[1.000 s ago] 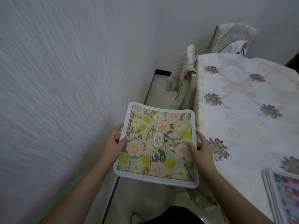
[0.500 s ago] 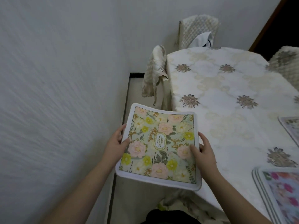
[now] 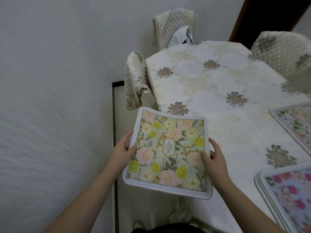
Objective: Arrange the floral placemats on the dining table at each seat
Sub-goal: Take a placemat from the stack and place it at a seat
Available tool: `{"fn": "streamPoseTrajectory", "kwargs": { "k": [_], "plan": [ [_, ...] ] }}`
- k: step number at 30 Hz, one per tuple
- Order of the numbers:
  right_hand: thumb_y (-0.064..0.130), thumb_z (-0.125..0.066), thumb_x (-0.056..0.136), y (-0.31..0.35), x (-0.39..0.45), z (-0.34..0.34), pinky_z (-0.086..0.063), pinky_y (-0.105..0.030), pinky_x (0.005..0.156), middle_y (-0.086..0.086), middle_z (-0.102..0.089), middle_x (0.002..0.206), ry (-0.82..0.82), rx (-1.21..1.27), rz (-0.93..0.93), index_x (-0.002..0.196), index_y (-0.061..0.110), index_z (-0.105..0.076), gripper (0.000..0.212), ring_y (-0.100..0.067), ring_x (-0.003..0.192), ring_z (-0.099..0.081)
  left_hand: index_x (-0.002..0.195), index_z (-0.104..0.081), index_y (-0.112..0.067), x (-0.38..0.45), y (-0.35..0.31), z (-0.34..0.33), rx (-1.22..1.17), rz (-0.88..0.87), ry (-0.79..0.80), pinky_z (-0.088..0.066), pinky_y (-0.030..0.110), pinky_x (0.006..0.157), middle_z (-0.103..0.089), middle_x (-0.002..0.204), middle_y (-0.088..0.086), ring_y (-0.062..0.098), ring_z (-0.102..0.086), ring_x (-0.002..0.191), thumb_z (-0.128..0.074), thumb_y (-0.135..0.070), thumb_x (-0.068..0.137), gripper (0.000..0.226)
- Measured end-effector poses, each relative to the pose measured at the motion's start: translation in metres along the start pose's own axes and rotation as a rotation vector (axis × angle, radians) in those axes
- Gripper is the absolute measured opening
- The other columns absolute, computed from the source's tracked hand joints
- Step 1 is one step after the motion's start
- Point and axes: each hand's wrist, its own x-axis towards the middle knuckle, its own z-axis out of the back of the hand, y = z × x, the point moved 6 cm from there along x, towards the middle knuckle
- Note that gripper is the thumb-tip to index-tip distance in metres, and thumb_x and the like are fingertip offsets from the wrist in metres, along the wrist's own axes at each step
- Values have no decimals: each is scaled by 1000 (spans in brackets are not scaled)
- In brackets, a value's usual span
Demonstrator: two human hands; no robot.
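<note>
I hold a green floral placemat (image 3: 170, 153) with pink and yellow flowers and a white border, flat in the air over the near left corner of the dining table (image 3: 218, 105). My left hand (image 3: 123, 152) grips its left edge, thumb on top. Gripping the right edge is my right hand (image 3: 214, 158), thumb also on the print. A stack of placemats with a pink-flowered one on top (image 3: 289, 197) lies at the table's near right. Another floral placemat (image 3: 296, 121) lies flat at the right edge.
A white wall (image 3: 58, 81) runs close along the left, leaving a narrow floor strip (image 3: 121, 105). Covered chairs stand at the table's left side (image 3: 134, 81), far end (image 3: 173, 29) and right side (image 3: 282, 54). A dark doorway (image 3: 267, 17) is at the back right.
The view has swung right and the placemat, held in both hands, has moved from beside the wall to over the table's corner. More of the table and the right-hand placemats has come into sight.
</note>
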Motion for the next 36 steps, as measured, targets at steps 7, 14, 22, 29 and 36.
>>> {"fn": "streamPoseTrajectory", "kwargs": {
  "k": [7,14,22,29,36],
  "plan": [
    [21,-57,97,-15,12,21,-61,-41,73,-1,-71,106,-164,18,-56,144,38,-36,54,-13,83,-73,145,-41,-41,49,-28,-37,45,-42,168,-63,38,68,-73,109,-7,13,-76,85,-59,-11,99,58],
    [24,-57,97,-28,16,18,-60,-42,75,-2,-70,107,-383,67,-125,143,42,-36,54,-17,89,-71,145,-43,-44,117,-41,-63,95,-57,384,-62,51,75,-74,114,-6,20,-76,91,-61,-12,98,60],
    [26,-58,97,-30,5,-21,-58,-47,85,1,-68,107,-564,146,-209,139,46,-37,51,-22,106,-66,144,-44,-41,187,-57,-70,163,-117,585,-62,47,77,-77,105,-10,20,-75,95,-60,-7,97,60],
    [19,-57,99,-30,-20,-20,-53,-18,55,-4,-71,98,-750,212,-248,139,42,-37,51,-9,78,-71,144,-42,-45,202,-67,-113,217,-142,748,-62,49,77,-77,106,-3,20,-76,91,-60,-7,98,62],
    [18,-56,99,-53,-49,-1,-58,-37,65,-4,-72,98,-889,288,-310,139,42,-37,50,-15,74,-73,143,-45,-36,192,-71,-177,290,-240,872,-62,29,73,-68,118,-9,0,-72,91,-59,-5,98,57]
  ]
}}
